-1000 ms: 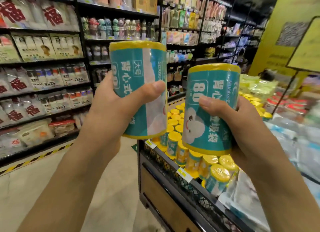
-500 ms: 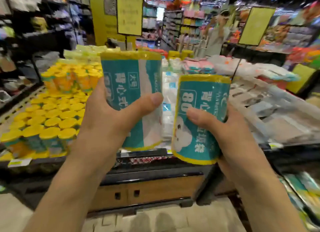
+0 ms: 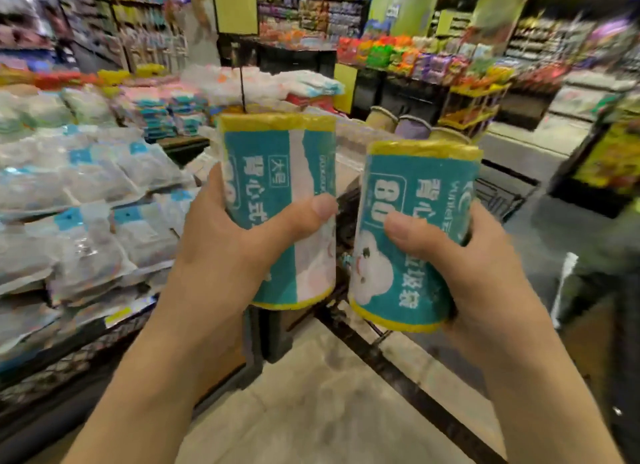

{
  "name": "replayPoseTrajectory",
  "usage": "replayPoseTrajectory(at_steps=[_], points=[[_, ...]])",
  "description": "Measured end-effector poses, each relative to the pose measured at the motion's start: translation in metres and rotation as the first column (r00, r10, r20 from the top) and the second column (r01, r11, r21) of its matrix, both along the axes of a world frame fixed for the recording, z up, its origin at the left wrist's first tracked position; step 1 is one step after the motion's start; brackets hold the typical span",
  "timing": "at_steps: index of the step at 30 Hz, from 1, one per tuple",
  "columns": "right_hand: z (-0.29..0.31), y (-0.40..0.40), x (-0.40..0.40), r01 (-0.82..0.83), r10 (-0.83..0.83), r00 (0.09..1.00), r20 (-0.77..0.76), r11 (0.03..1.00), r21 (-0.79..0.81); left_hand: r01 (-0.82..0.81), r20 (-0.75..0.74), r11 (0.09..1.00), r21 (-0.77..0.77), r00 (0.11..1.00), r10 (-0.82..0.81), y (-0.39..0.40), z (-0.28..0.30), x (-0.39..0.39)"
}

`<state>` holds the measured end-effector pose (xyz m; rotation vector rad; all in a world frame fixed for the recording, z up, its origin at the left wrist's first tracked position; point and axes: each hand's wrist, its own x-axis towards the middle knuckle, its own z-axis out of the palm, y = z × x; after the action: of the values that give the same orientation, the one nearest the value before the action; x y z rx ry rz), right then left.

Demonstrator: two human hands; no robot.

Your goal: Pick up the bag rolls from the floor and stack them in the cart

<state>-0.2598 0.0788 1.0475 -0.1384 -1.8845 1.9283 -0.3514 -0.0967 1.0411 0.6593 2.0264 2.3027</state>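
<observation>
My left hand (image 3: 228, 252) grips an upright yellow bag roll with a teal and white label (image 3: 280, 172), thumb across its front. My right hand (image 3: 478, 273) grips a second, like roll (image 3: 412, 228), held slightly lower and tilted, its label showing "80" and a white cartoon figure. Both rolls are held up in front of me at chest height, side by side and apart. Behind and below the rolls runs a dark metal cart frame (image 3: 398, 370), with a wire basket edge (image 3: 502, 197) past the right roll.
A low display bin (image 3: 69, 359) at the left is heaped with clear plastic packs (image 3: 86, 193). Pale floor (image 3: 311, 411) lies below my arms. Shelves of colourful goods (image 3: 415, 55) fill the back. Three tubs (image 3: 412, 126) stand behind the rolls. A dark stand (image 3: 595, 193) is at the right.
The view has swung to the right: the yellow-topped rolls in the bin have left the frame and the cart frame and open aisle have come in. Both hands keep their grip on the rolls.
</observation>
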Motion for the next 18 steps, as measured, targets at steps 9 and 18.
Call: replayPoseTrajectory(at_steps=[9, 18], points=[[0.000, 0.170, 0.062, 0.340, -0.341, 0.940, 0.022, 0.940, 0.034, 0.320, 0.032, 0.946, 0.056, 0.946, -0.322, 0.207, -0.007, 0.007], [-0.013, 0.296, 0.053, 0.551, -0.553, 0.831, 0.061, 0.833, 0.047, 0.527, 0.050, 0.850, 0.022, 0.848, -0.527, 0.370, -0.021, -0.032]])
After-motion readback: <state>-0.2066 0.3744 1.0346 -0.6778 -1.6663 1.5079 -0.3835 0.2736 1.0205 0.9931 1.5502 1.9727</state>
